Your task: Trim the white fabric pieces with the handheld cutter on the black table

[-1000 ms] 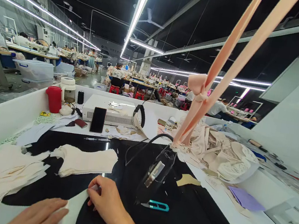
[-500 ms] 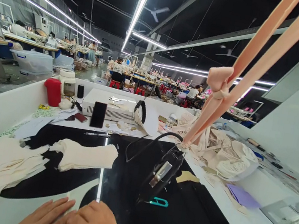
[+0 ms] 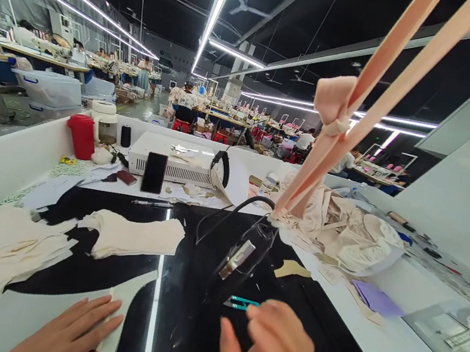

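A: Specify workpiece condition.
B: Pale sheet (image 3: 29, 310): smooth, curved edge, lying on the black board (image 3: 179, 336) at lower left. A narrow pale strip (image 3: 113, 336) overlaps it. The left hand (image 3: 72, 323), fingers extended and slightly spread, presses flat and covers part of both.
A: Right hand (image 3: 270, 349)?
B: Raised, thumb apart from half-curled fingers; any held item cannot be determined. Fingers overlap the turquoise snips (image 3: 234, 305).
A: Adjacent items?
B: Corded black tool (image 3: 243, 256) beyond the snips; cream stack (image 3: 138, 235) beyond the sheet.

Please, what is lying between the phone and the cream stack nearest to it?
A pen lies on the black surface between them, as the head view shows.
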### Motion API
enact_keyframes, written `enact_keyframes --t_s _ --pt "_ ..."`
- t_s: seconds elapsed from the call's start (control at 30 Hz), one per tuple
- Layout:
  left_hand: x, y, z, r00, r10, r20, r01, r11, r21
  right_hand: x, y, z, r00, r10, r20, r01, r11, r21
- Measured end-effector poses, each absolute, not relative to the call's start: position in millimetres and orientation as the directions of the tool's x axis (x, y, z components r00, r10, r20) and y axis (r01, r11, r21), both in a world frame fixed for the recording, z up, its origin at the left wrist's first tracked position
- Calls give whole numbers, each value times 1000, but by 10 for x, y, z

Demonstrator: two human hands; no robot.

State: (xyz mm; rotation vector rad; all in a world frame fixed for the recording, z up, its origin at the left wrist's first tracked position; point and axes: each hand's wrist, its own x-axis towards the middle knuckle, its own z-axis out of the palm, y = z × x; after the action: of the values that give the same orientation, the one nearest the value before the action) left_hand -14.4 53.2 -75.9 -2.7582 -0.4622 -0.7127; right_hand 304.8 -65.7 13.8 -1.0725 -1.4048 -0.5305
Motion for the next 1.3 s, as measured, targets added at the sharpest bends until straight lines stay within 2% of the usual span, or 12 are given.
enact_keyframes --t_s 0.03,0.07,0.13,0.2,0.33,0.47,0.67,0.77,0.97,1.1,1.17,1.3 --pt "-128 527 -749 836 256 485 367 -919 -148 3102 -617 164 231 203 952 841 450 -300" --pt "-108 518 -747 836 282 471 379 -917 -123 3141 -562 187 307 215 927 817 441 -372" --pt "-49 484 -739 818 346 460 414 -909 -52 3185 -436 228 427 371 825 704 436 -560" --pt "29 428 -694 821 372 432 408 -913 12 3193 -326 264 450 555 699 559 435 -706" --pt "188 327 -505 850 457 263 442 -889 119 3146 -192 335 383 742 551 281 474 -834" --pt "261 264 -383 842 486 235 456 -873 173 3042 -118 425 435 746 504 120 506 -854" --pt "326 168 -304 809 447 383 407 -895 185 2824 -156 432 348 762 546 -3 583 -812" --pt "381 160 -256 853 368 371 342 -930 137 2700 -198 363 300 772 561 -74 605 -793" --pt "454 183 -239 907 256 334 284 -958 -37 2489 -237 266 268 780 566 -159 615 -772" --pt "497 178 -262 915 223 336 260 -963 -68 2399 -250 218 253 784 567 -200 616 -762" --pt "518 174 -274 913 239 331 269 -962 -47 2368 -252 198 246 788 564 -213 612 -762" --pt "532 198 -304 890 327 319 292 -944 153 2324 -240 184 255 787 561 -225 613 -758"
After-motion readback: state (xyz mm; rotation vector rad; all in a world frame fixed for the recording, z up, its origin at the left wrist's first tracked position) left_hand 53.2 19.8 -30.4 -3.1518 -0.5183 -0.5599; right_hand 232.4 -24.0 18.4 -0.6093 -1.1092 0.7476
